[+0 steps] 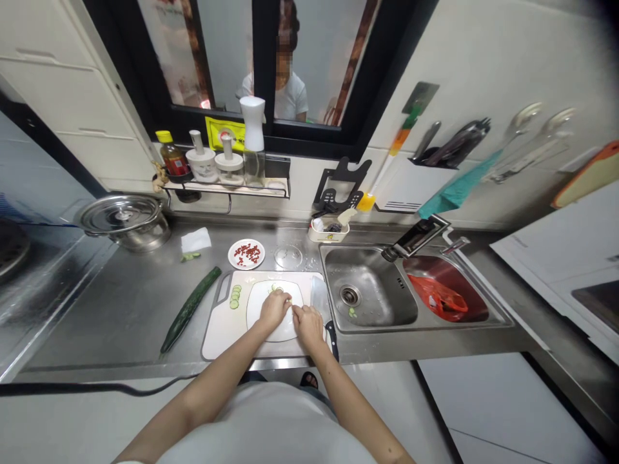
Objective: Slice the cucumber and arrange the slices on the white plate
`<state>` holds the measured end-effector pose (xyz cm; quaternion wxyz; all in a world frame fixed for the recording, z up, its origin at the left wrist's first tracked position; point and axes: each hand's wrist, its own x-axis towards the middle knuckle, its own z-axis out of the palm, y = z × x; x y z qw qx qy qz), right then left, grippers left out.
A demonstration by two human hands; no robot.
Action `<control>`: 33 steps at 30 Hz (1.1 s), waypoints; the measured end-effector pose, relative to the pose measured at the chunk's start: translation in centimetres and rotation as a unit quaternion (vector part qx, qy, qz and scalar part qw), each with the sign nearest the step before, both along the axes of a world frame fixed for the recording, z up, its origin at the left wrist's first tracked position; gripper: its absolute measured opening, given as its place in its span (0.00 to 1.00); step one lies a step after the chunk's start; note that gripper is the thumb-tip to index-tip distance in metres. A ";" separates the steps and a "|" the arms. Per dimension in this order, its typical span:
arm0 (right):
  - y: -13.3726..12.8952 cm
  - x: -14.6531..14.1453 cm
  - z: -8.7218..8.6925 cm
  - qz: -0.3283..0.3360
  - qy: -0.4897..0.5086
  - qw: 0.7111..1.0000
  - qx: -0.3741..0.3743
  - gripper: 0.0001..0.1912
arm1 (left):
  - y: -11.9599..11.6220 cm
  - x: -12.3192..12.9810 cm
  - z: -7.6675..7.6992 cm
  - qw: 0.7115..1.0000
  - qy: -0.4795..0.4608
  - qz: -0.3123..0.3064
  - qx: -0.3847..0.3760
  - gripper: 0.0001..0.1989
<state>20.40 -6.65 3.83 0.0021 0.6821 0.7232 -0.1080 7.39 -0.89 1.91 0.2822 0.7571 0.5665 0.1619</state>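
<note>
Left hand [275, 310] and right hand [308, 323], fingertips drawn together above the plate [280, 331] at lower centre, hide whatever they pinch; a rightward wrist nudge could dislodge the adjacent knife [332, 339].

1. One cam, on the wearer's head, facing forward and down.
2. Near: wearer's shirt [265, 428] at bottom edge, board [220, 335] just ahead, below lens.
3. Farther: window [222, 55] up top.
4. Sink [370, 290] right of centre. Wide view.
</note>
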 end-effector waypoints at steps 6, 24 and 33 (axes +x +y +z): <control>0.1 -0.1 0.0 -0.013 -0.005 1.000 0.000 0.16 | 0.2 0.0 0.0 1.000 -0.003 -0.004 0.014 0.10; 0.0 0.5 -0.4 -0.033 0.042 0.998 0.037 0.15 | -0.2 0.0 0.0 0.999 -0.035 0.020 0.015 0.08; 0.3 0.4 -0.1 -0.023 0.020 1.000 0.009 0.14 | -0.2 0.4 0.7 1.000 0.000 0.029 -0.004 0.08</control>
